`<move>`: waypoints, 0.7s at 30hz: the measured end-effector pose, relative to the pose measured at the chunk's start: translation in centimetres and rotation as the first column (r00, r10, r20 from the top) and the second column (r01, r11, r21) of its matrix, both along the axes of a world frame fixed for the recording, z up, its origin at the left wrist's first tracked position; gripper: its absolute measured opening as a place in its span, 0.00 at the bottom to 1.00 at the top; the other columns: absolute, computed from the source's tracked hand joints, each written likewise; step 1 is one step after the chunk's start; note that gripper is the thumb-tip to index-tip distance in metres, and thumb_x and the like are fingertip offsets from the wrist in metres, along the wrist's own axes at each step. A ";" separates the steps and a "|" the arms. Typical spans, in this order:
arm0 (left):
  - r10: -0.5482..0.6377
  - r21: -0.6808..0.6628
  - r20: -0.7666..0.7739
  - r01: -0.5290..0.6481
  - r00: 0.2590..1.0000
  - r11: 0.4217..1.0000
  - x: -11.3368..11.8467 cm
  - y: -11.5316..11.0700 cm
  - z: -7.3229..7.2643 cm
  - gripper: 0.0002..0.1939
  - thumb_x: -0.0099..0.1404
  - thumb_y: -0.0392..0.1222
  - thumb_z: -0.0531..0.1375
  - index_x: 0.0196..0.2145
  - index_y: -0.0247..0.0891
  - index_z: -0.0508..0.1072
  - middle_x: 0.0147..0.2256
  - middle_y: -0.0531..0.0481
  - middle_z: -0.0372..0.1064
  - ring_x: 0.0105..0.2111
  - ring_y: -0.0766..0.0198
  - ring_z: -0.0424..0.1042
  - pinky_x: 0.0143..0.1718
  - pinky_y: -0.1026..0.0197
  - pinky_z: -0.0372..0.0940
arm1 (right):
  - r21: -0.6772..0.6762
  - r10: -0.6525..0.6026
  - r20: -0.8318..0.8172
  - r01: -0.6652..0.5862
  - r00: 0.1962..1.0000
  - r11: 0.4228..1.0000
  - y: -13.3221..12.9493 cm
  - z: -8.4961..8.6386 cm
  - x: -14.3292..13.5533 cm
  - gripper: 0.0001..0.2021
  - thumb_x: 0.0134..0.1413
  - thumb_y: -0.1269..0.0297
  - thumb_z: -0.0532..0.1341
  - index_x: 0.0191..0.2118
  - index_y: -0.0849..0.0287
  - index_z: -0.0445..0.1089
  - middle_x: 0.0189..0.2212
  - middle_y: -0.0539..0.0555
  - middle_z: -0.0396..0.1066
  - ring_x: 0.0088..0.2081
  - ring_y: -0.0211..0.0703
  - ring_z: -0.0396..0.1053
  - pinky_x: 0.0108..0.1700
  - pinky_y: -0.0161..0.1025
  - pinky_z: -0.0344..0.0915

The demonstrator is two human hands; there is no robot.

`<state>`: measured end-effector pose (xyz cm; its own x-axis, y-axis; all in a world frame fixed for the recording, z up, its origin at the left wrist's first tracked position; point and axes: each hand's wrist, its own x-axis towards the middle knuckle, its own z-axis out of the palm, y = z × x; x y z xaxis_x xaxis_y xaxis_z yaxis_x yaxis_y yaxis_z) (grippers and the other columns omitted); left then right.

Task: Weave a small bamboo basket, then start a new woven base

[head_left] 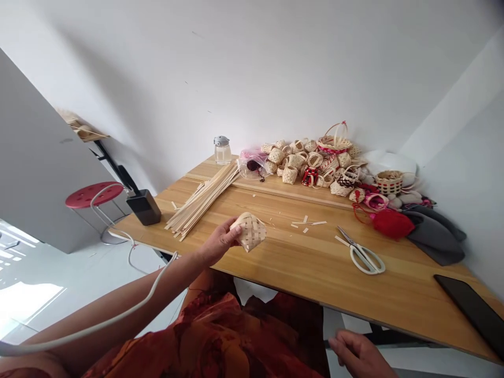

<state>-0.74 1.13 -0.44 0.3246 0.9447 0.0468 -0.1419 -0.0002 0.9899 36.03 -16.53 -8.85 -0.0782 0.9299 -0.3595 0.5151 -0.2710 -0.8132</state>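
My left hand grips a small woven basket of pale flat strips, pinching its left side between thumb and fingers. The basket is tilted and held above the table near its front edge. Down at the lower right, past the table's edge, my right hand hangs with its fingers curled in. Nothing shows in it. White-handled scissors lie on the table to the right of the basket, their blades pointing away. Cut strip scraps are scattered between them.
A bundle of long pale strips lies on the left of the wooden table. Several small woven baskets are heaped at the back. A glass jar, black box, phone and white cable are also around.
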 end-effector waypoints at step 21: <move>-0.143 -0.275 0.391 0.264 0.909 0.924 7.1 9.4 -1.0 0.42 0.56 0.48 0.70 0.63 0.47 0.55 0.56 0.43 0.67 0.50 0.56 0.72 0.52 0.54 0.67 | 0.434 -0.079 -0.474 0.310 0.877 0.846 19.7 7.1 -14.2 0.25 0.58 0.56 0.64 0.58 0.51 0.57 0.59 0.58 0.65 0.56 0.51 0.68 0.52 0.45 0.70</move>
<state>6.32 10.55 -1.40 0.5298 0.8432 -0.0917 -0.4482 0.3701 0.8137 21.84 3.16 -1.75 0.0884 0.9823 0.1651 0.0699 0.1592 -0.9848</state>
